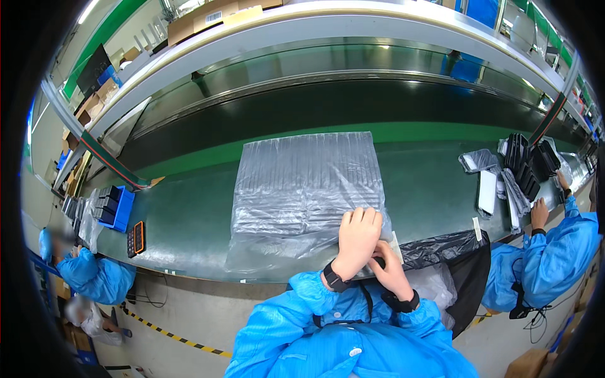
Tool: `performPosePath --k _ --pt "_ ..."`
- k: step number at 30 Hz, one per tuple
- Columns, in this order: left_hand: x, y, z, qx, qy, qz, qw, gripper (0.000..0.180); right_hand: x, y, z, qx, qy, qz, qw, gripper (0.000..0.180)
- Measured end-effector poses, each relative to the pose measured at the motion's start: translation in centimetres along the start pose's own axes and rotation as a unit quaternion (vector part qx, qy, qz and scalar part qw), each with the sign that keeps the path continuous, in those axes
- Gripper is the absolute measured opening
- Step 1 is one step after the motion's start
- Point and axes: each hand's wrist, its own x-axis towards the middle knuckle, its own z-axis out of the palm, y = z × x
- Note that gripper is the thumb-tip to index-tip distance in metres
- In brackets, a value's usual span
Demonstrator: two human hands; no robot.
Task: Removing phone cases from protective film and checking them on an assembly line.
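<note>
A wide clear plastic bag (309,183) lies on the green worktable in front of me, over a block of grey, ribbed pieces stacked in rows. My left hand (359,238) is at its near right corner, back of the hand up and fingers curled; what they hold, if anything, is hidden. Close against it, by the table's front edge, my right hand (392,275) is closed, thumb and fingers around a small black object (379,261) that is mostly covered. Both wrists wear black bands.
A blue bin (125,208) of dark parts and an orange-edged black device (135,239) stand left. Black plastic sheeting (441,249) hangs over the front edge at right. Co-workers in blue sit either side; the right one's hand (540,214) is beside dark cases (517,151). A shelf (340,25) spans the back.
</note>
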Motion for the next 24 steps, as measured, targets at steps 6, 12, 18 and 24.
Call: performPosePath --k 6,12,18,24 --pt "-0.9 -0.3 0.3 -0.084 0.102 0.060 0.989 0.016 1.7 1.9 1.6 -0.063 -0.003 -0.068 0.996 0.042" --pt "-6.3 2.8 0.1 -0.180 0.083 0.147 0.969 0.027 2.1 2.8 2.0 -0.196 0.074 -0.103 0.972 0.049" --pt "-10.5 0.1 -2.2 -0.202 0.036 0.074 0.976 0.040 -0.7 -0.8 -0.9 -0.176 -0.037 -0.039 0.983 0.023" --pt "-13.3 -3.4 -4.7 -0.155 0.028 0.034 0.987 0.038 -3.0 -5.5 -2.6 -0.091 0.012 -0.013 0.996 0.007"
